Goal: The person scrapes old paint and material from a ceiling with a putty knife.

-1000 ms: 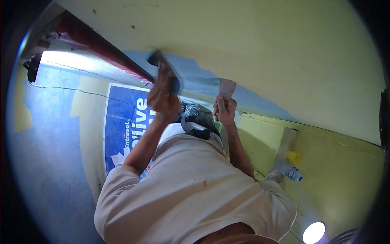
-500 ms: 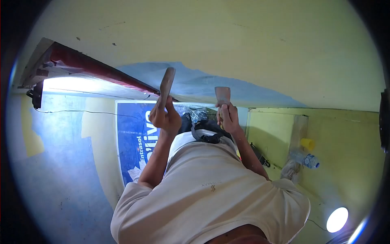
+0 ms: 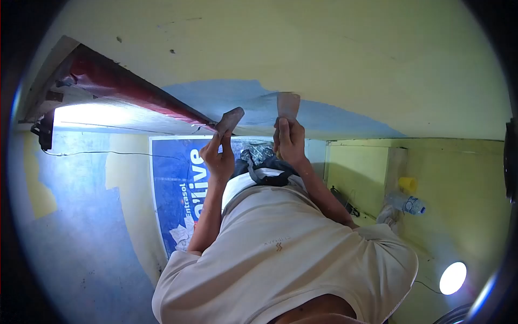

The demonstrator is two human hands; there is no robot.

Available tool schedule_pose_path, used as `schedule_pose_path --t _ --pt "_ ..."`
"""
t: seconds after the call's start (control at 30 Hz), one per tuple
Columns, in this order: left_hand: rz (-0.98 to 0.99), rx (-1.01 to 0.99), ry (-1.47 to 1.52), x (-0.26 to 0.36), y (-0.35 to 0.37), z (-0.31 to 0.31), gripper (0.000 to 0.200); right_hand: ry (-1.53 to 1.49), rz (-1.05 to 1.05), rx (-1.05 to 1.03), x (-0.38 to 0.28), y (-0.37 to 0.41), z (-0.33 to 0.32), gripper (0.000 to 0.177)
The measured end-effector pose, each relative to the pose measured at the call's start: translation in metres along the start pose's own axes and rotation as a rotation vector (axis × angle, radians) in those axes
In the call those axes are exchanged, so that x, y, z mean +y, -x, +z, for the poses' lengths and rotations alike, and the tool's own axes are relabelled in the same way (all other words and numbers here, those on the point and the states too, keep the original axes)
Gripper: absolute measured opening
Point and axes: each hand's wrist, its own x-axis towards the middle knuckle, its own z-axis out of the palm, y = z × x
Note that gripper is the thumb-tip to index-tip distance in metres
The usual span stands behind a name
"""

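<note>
My right hand [image 3: 291, 140] is closed round a putty knife [image 3: 288, 105], its flared, flat blade pointing up and overlapping the grey-blue patch [image 3: 216, 94] on the pale yellow wall [image 3: 345, 54]. The knife's handle is hidden in my fist. To the left, my left hand [image 3: 218, 159] pinches a second flat scraper [image 3: 231, 120] between thumb and fingers. That blade is brownish, tilted to the right, and lies near the lower end of the dark red strip [image 3: 129, 83].
A bright light [image 3: 97, 114] glows beneath the strip, with a cable running from its bracket. Below is a blue banner [image 3: 170, 189]. At right are a plastic bottle [image 3: 406, 203], a yellow cup [image 3: 407, 186] and a round lamp [image 3: 452, 278].
My right hand has raised its putty knife higher over the patch. The left hand's scraper has dropped lower and turned, showing a shorter, wider face. My view has shifted slightly.
</note>
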Motion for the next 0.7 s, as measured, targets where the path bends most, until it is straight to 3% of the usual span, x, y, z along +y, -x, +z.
schedule_pose_path --t 0.23,0.53,0.7 --pt "-0.044 -0.099 0.008 -0.013 -0.007 0.003 0.009 -0.009 -0.121 -0.006 -0.010 -0.010 0.002 0.042" --pt "-0.042 -0.227 -0.026 -0.023 -0.003 0.003 0.005 -0.139 -0.020 0.159 0.009 0.006 -0.004 0.044" --pt "-0.044 -0.254 0.030 -0.022 -0.001 0.007 0.007 -0.154 -0.071 0.081 -0.004 -0.003 -0.009 0.045"
